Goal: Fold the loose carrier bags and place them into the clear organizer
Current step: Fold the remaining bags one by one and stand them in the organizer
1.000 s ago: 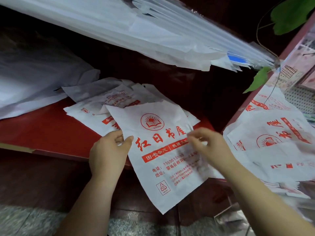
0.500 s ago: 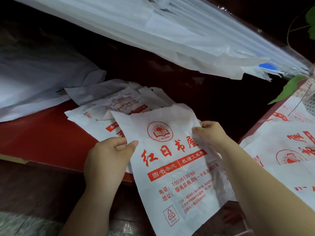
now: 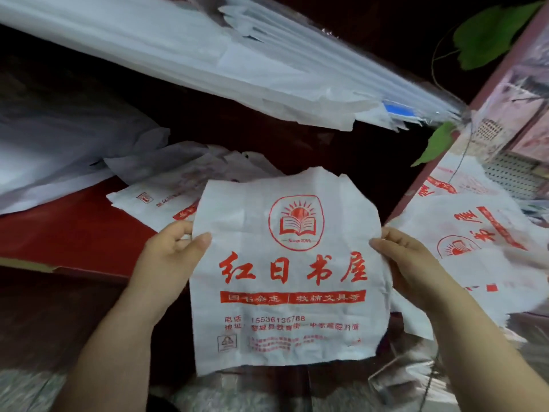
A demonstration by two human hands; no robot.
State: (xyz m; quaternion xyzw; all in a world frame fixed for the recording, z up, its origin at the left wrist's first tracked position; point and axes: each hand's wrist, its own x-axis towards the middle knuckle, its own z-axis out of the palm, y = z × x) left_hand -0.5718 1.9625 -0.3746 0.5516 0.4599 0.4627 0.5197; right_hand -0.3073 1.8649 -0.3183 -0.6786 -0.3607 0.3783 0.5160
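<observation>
A white carrier bag (image 3: 285, 281) with a red book-and-sun logo and red lettering is held up flat in front of me, print facing me. My left hand (image 3: 169, 257) pinches its left edge, thumb on the front. My right hand (image 3: 407, 260) pinches its right edge the same way. Behind it, a loose pile of similar bags (image 3: 166, 191) lies on a red shelf (image 3: 68, 233). More printed bags (image 3: 481, 242) lie heaped at the right. Something clear and plastic (image 3: 398, 382) shows at the bottom right; whether it is the organizer I cannot tell.
A long stack of white sheets in clear wrap (image 3: 237, 55) slants overhead. A bundle of white bags (image 3: 53, 150) sits at the left on the shelf. Green leaves (image 3: 490, 31) hang at the top right beside a pink-framed rack (image 3: 505, 138).
The bag has been lifted off the pile and turned square to me. My right hand moved from the bag's top to its right edge, and both hands now hold it spread.
</observation>
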